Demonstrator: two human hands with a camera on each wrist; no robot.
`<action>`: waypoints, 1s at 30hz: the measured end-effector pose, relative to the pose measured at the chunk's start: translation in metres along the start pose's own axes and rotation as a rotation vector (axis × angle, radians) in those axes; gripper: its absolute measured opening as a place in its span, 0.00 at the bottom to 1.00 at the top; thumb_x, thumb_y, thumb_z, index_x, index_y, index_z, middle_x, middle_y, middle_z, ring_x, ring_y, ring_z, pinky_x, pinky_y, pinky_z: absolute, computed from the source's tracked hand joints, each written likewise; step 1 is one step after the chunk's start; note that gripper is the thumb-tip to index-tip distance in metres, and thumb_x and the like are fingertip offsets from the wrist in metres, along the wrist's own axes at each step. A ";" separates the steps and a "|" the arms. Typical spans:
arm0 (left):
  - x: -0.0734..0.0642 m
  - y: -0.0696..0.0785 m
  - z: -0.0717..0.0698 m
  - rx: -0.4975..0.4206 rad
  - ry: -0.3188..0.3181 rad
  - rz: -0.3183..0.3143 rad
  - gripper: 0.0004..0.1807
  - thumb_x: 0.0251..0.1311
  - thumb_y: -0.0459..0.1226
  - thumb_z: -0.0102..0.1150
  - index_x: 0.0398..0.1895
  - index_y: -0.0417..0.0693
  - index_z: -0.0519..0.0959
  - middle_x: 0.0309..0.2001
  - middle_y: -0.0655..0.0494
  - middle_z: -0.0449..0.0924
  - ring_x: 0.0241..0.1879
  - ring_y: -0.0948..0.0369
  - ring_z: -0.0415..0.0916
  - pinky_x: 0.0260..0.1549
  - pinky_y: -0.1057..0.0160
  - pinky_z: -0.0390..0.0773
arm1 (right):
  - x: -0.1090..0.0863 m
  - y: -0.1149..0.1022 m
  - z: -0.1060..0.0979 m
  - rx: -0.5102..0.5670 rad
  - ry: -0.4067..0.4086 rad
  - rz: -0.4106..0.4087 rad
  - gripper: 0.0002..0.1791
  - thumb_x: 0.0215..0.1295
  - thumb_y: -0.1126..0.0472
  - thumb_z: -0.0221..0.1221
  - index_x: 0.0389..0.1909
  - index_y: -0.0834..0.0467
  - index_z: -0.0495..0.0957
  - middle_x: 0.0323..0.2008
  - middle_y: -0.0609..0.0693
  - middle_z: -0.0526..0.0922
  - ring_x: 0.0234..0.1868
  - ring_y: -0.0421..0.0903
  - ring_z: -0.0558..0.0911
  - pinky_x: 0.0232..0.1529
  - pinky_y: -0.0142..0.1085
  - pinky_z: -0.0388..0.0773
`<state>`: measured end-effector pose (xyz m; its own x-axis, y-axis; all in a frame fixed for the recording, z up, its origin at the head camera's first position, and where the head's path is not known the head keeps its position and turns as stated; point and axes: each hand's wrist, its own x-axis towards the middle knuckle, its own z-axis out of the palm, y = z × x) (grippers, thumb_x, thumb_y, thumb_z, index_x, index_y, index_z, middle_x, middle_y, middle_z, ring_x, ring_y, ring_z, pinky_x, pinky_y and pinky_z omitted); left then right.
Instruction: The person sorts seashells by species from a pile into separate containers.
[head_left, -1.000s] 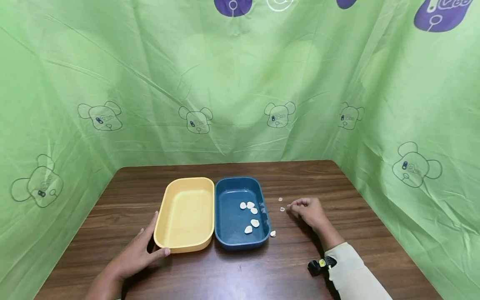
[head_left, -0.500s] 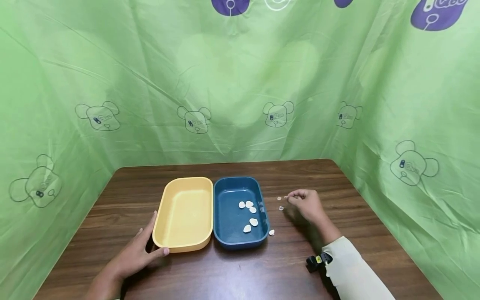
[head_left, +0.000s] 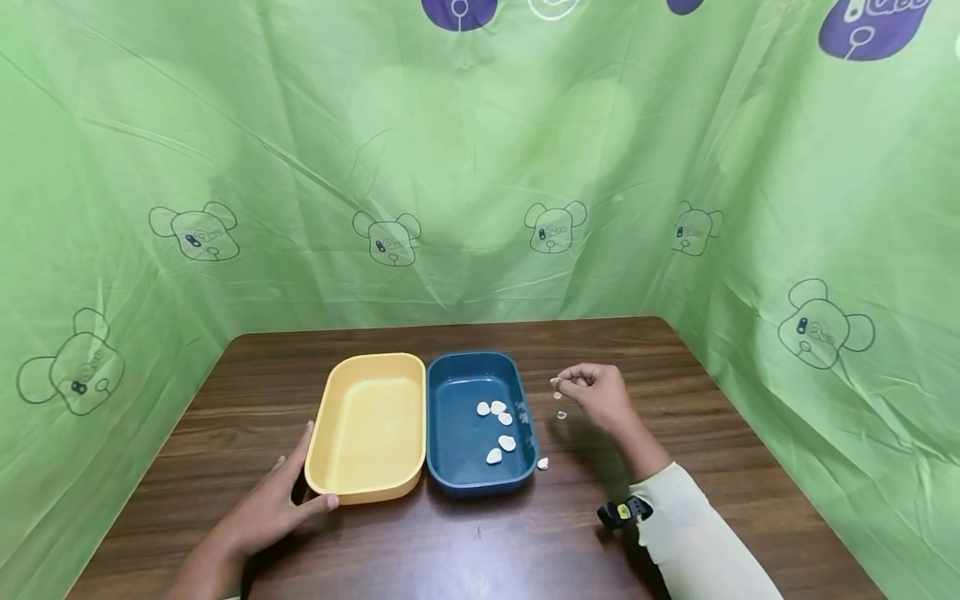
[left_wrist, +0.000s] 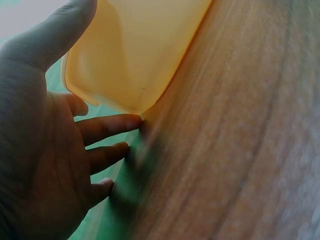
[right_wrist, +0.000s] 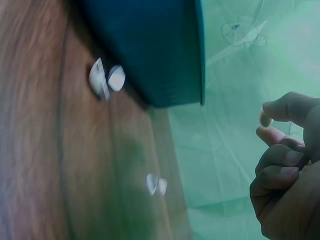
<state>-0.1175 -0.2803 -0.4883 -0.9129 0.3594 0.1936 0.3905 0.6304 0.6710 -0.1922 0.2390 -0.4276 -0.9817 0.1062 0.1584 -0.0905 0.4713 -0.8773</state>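
Observation:
My right hand [head_left: 600,398] is above the table, right of a blue tray [head_left: 457,467]. Its thumb and forefinger pinch a small whitish shell-like piece [right_wrist: 265,119]. Several white shell-like pieces [head_left: 507,443] lie in the blue tray's right half. Others are on the table to the right of it: one white piece [head_left: 543,463] close to the tray's near corner, two small ones [head_left: 562,415] near my right hand. My left hand [head_left: 266,508] touches the near left corner of a yellow tray [head_left: 375,433], thumb at the front, other fingers fairly straight along its side.
Both trays stand side by side, long edges together, on a dark wood-grain table [head_left: 480,550]. Green printed cloth [head_left: 480,167] encloses the table at the back and sides. A small black device [head_left: 624,512] is strapped at my right wrist.
My right hand has moved left and away from me, lifting the pinched piece toward the blue tray's far right side. The left hand and both trays stay in place.

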 end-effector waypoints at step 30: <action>0.000 -0.002 0.000 -0.028 0.004 0.000 0.67 0.63 0.46 0.77 0.92 0.52 0.37 0.86 0.26 0.47 0.79 0.24 0.53 0.77 0.77 0.28 | -0.007 -0.071 0.062 0.128 -0.119 -0.063 0.04 0.67 0.64 0.74 0.36 0.61 0.92 0.14 0.40 0.62 0.18 0.39 0.63 0.21 0.30 0.61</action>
<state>-0.1184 -0.2812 -0.4898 -0.9133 0.3568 0.1963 0.3870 0.6106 0.6910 -0.1891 0.1505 -0.3948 -0.9857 -0.0279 0.1665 -0.1653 0.3575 -0.9192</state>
